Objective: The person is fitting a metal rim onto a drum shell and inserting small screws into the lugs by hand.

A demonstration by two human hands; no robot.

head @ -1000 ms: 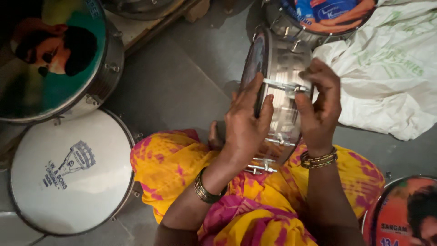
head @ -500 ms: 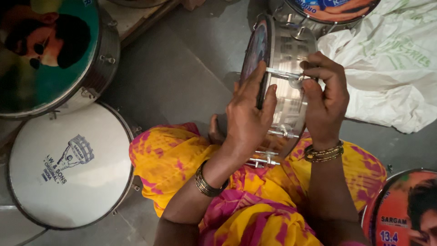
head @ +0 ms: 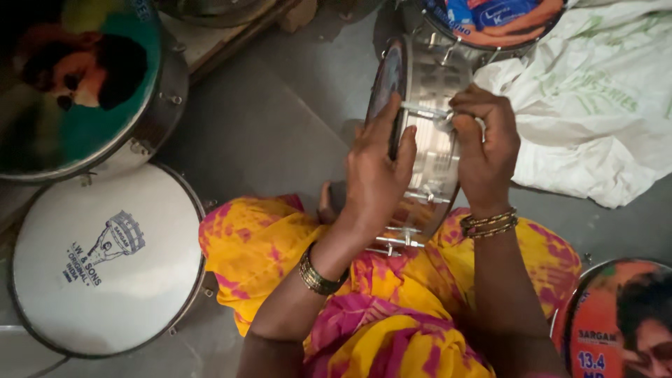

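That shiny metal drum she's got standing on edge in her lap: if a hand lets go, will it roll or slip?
Probably. The metal drum stands on its round rim, so it may roll or tip. Its polished shell looks slippery. The left hand braces the rim; the right hand grips a tension rod.

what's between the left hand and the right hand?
Head view: the metal drum, standing on edge, with a tension rod running across its shell between the left hand and the right hand.
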